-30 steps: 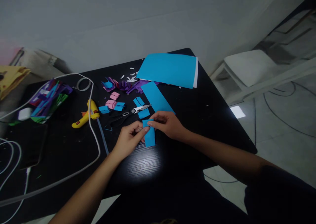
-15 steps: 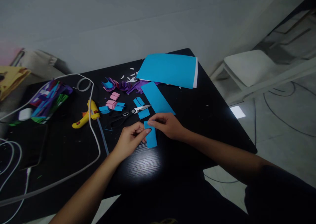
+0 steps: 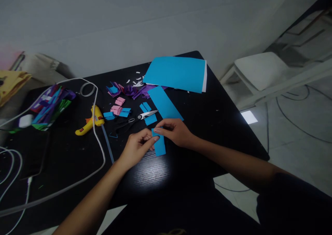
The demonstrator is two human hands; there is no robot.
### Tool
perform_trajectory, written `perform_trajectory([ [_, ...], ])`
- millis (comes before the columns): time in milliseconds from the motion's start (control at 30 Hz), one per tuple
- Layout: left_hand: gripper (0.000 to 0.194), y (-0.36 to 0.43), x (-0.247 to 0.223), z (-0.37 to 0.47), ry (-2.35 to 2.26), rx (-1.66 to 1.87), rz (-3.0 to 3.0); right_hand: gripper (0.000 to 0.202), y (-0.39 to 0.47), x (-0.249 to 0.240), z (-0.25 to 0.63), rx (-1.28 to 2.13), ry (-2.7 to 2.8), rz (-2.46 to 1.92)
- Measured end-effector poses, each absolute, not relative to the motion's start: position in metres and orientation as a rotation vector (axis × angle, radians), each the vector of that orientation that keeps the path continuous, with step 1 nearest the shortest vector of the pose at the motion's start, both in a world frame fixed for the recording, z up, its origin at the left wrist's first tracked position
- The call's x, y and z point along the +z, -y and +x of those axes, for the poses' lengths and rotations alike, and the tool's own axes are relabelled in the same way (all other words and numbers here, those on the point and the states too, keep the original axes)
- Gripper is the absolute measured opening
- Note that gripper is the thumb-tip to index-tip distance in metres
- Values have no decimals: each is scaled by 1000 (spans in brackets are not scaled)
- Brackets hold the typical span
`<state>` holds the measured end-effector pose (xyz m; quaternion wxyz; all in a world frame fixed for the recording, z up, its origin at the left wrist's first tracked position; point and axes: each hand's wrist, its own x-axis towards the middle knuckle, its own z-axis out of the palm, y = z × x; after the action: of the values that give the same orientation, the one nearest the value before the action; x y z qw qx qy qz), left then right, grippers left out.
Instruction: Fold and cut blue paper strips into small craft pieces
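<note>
A small strip of blue paper [image 3: 160, 147] is held between my two hands over the black table. My left hand [image 3: 138, 144] pinches its left side, thumb on top. With thumb and fingertips closed, my right hand [image 3: 175, 130] grips the strip's upper end. Just beyond lie the scissors [image 3: 142, 116], blades pointing right, and a folded blue piece [image 3: 150, 119] close under them. A longer blue paper strip [image 3: 166, 103] lies behind my right hand. Folded pink pieces [image 3: 117, 109] and another folded blue piece [image 3: 125, 112] are to the left.
A yellow glue gun [image 3: 95, 119] lies on the left, crossed by a white cable [image 3: 103, 152]. Blue sheets [image 3: 176, 72] are stacked at the back of the black table [image 3: 207, 124], near purple folded paper [image 3: 141, 91] and white scraps. A phone [image 3: 36, 153] lies far left.
Almost nothing differs. Both hands keep their grip on the blue strip, which has shifted very slightly; the whole view has moved a few pixels.
</note>
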<state>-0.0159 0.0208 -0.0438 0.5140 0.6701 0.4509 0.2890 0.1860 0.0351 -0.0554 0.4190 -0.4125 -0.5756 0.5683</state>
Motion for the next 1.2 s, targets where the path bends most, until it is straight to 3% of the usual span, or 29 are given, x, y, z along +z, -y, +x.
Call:
perform_trajectory([
  [533,24,-21,-40,-16,-1101,731,1594,16,-37,-61,185,1509,1309,-973],
  [1200,16,-18,-42,-17,-1212,919,1800,13,-27,-55,184,1263,1524,-1030],
])
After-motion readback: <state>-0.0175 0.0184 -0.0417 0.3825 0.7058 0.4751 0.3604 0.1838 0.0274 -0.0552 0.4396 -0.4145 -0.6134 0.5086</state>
